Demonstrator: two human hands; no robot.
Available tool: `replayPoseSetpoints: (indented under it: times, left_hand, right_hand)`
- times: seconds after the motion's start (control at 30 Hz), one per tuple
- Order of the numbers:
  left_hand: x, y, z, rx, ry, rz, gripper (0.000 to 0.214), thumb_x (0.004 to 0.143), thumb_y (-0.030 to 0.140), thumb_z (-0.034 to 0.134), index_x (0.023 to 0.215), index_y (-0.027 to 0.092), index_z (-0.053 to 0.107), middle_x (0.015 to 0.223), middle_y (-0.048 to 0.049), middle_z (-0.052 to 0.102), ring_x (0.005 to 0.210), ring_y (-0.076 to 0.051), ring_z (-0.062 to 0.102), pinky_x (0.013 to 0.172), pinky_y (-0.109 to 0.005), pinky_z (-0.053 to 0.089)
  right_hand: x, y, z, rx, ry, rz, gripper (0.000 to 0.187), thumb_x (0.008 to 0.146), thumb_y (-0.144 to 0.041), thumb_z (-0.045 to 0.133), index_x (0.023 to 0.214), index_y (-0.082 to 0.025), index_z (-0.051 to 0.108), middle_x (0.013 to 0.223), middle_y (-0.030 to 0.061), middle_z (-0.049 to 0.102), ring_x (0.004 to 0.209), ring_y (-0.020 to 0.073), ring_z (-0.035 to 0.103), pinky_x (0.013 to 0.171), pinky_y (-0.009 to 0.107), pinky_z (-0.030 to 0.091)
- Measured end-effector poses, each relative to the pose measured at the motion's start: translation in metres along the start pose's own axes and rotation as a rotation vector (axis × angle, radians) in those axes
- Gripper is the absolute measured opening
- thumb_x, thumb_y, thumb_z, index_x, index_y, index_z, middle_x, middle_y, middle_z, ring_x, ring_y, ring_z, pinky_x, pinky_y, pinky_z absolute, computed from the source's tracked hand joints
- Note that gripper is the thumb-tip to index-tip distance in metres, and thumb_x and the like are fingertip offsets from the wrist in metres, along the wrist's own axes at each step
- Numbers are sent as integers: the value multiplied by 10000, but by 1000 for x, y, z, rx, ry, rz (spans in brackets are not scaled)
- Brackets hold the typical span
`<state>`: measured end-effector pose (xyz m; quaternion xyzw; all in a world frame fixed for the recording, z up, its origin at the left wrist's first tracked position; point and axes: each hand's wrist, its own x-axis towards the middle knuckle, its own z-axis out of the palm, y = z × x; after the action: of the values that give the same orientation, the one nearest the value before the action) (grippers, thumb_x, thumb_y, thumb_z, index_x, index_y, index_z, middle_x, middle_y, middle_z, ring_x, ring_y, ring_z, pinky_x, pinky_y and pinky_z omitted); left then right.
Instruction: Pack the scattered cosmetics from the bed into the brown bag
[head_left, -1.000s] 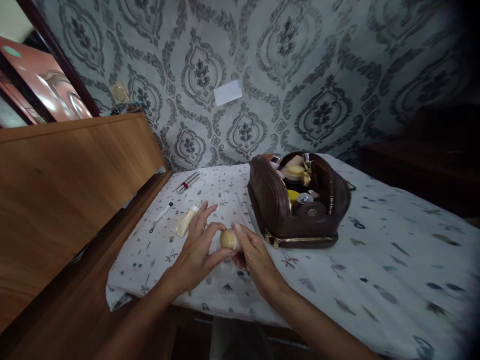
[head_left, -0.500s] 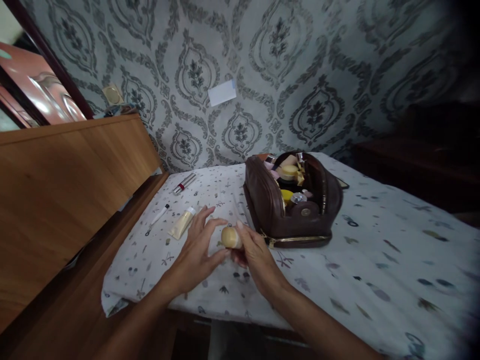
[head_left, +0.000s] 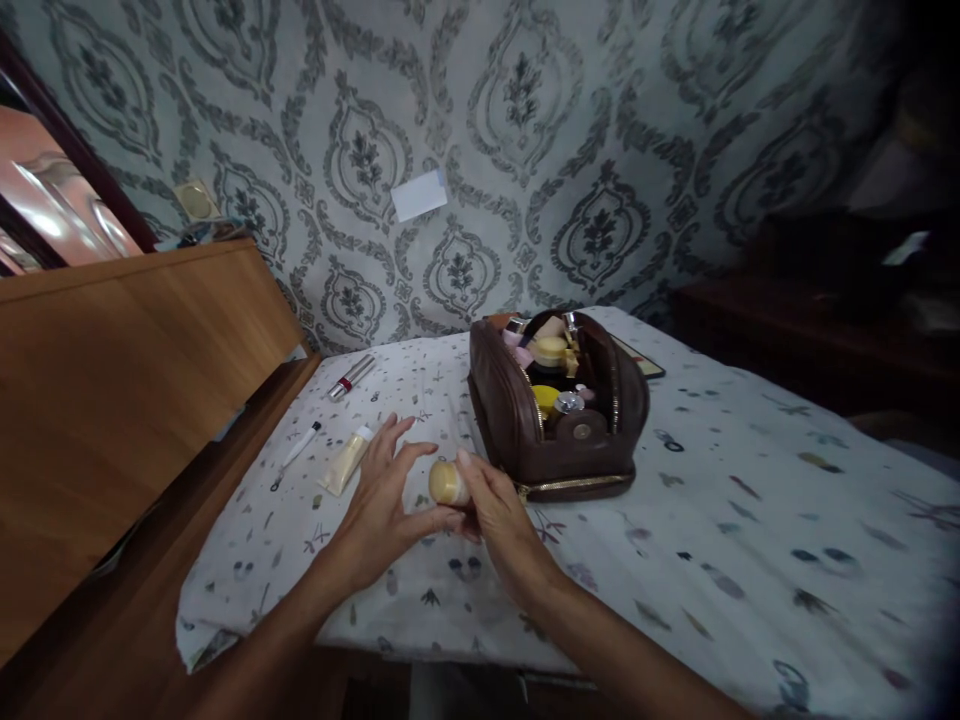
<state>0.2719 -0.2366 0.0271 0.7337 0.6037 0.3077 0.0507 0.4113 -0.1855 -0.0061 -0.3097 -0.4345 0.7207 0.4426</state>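
Observation:
My right hand [head_left: 504, 510] is closed around a small jar with a yellowish cap [head_left: 445, 483], tilted so the cap points left. Just left of the cap, my left hand [head_left: 386, 505] has its fingers apart, the thumb close beneath the jar; whether it touches I cannot tell. Past my right hand stands a brown leather cosmetic bag [head_left: 555, 440], unzipped, with a yellow-lidded jar [head_left: 551, 350], a silver-capped item [head_left: 568, 402] and other cosmetics inside. Left of my left hand lies a cream-coloured tube [head_left: 345, 462] with a white cap.
A white pen-like stick [head_left: 298, 448] and a silver tube with a red band [head_left: 351, 378] lie on the patterned cloth [head_left: 720, 520] at left. A dark-edged flat object [head_left: 641, 360] is behind the bag. A wooden panel [head_left: 142, 380] borders the left side.
The view has shifted, so everything sits a little further left in the picture. The jar stays in my right hand; my left hand remains open beside it.

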Motion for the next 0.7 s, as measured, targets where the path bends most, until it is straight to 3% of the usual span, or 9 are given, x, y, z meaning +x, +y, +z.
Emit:
replayPoseSetpoints:
  times: [0.1, 0.27, 0.37, 0.47, 0.6, 0.7]
  left_hand:
    - [5, 3, 4, 52, 23, 39, 249, 897, 444, 604, 1026, 231, 595, 1467, -117, 394, 1473, -338, 169, 1148, -592, 242]
    - [12, 9, 8, 100, -25, 162, 207, 952, 394, 524, 1000, 195, 553, 1425, -148, 429, 1475, -329, 164, 1144, -566, 267]
    - [16, 10, 9, 139, -49, 213, 201, 962, 379, 504, 1011, 187, 537, 1440, -160, 410, 1478, -329, 147, 1149, -567, 249]
    - [20, 10, 6, 171, -45, 234, 205, 970, 379, 487, 1005, 185, 544, 1464, -161, 381, 1482, -326, 128, 1151, -566, 233]
    - [27, 6, -1, 160, -32, 269, 198, 963, 373, 501, 993, 193, 578, 1490, -144, 349, 1485, -324, 112, 1159, -558, 216]
    - [32, 3, -3, 98, -2, 260, 177, 967, 350, 502, 1025, 209, 590, 1493, -128, 344, 1482, -300, 133, 1166, -548, 213]
  right_hand:
    - [2, -4, 0, -15, -6, -2, 569, 708, -760, 582, 682, -196, 508, 480, -66, 445, 416, 78, 388, 416, 191, 268]
    - [7, -5, -6, 19, -32, 60, 596, 711, -764, 567, 595, -185, 487, 440, -63, 409, 369, 53, 295, 371, 189, 171]
    - [10, -9, -11, 86, -69, 204, 599, 739, -751, 548, 587, -173, 503, 419, -58, 425, 332, 31, 244, 355, 171, 120]
    - [13, -21, -14, 216, -91, 405, 544, 855, -648, 506, 597, -169, 486, 399, -65, 425, 315, 13, 186, 347, 144, 95]
    - [16, -43, -18, 381, -210, 715, 587, 987, -559, 309, 584, -161, 462, 378, -67, 396, 306, 7, 119, 332, 127, 71]
    - [15, -51, -18, 469, -226, 687, 627, 998, -577, 242, 599, -154, 478, 392, -60, 412, 302, 8, 148, 332, 123, 89]
